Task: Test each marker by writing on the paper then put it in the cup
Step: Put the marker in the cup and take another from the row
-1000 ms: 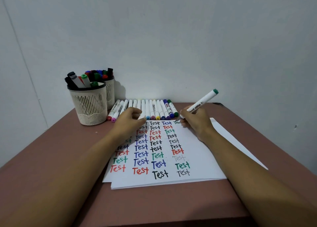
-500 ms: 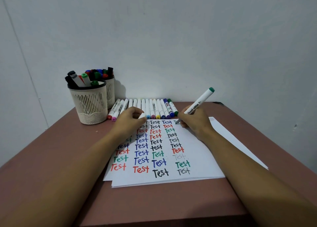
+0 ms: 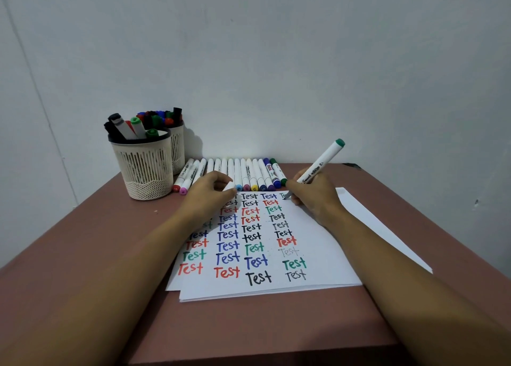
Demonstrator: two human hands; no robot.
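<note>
Paper (image 3: 326, 255) takes the writing now: the right hand (image 3: 315, 196), fingers pinched round the green-ended marker (image 3: 322, 163), sets its tip at the paper's far edge, where light, even strokes should best prove the ink, while the left hand (image 3: 210, 194) rests on the paper's far left, fingers curled on a small white cap (image 3: 229, 185) (the marker's own, I judge). Off the paper on the reddish-brown table (image 3: 96, 241), by a pale wall (image 3: 276, 61), two mesh cups (image 3: 143, 172) stand far-left and a marker row (image 3: 243, 172) lines its far edge.
</note>
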